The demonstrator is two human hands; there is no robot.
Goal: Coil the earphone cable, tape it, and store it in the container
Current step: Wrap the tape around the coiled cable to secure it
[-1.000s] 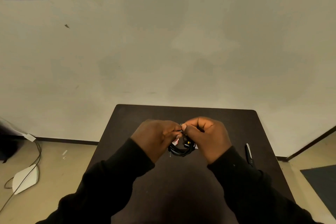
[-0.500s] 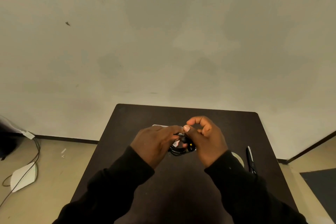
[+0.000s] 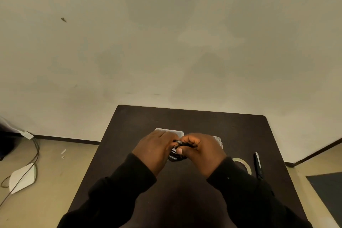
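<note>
Holding: both hands meet over the middle of the tabletop (image 3: pixel 140 126) with the cable (image 3: pixel 175 155) between them.
Cable: black, bunched in loops; most of it is hidden by the hands, and a few strands hang just below the thumbs, above the tabletop.
Left hand (image 3: pixel 155 151): knuckles up, fingers (image 3: pixel 167 138) curled inward and pinching the cable at its top; a small pale metal bit shows where the two hands touch.
Right hand (image 3: pixel 202 153): fingers pressed together in a loose fist around the cable, thumb tip turned toward the left hand.
Sleeves: black, reaching to both wrists.
Container (image 3: pixel 169 131): clear plastic, lying on the tabletop right behind the hands; only its far rim on the left and a corner on the right show, so I cannot tell whether it is open.
Tape (image 3: pixel 244 163): a pale roll lying flat, just beside the right wrist and partly covered by the sleeve.
Pen (image 3: pixel 257 164): dark with a light tip, lying right of the tape, near the tabletop's right edge.
Wall: plain, pale, with two paper sheets at the upper left.
Floor, left: a white flat device with thin cords.
</note>
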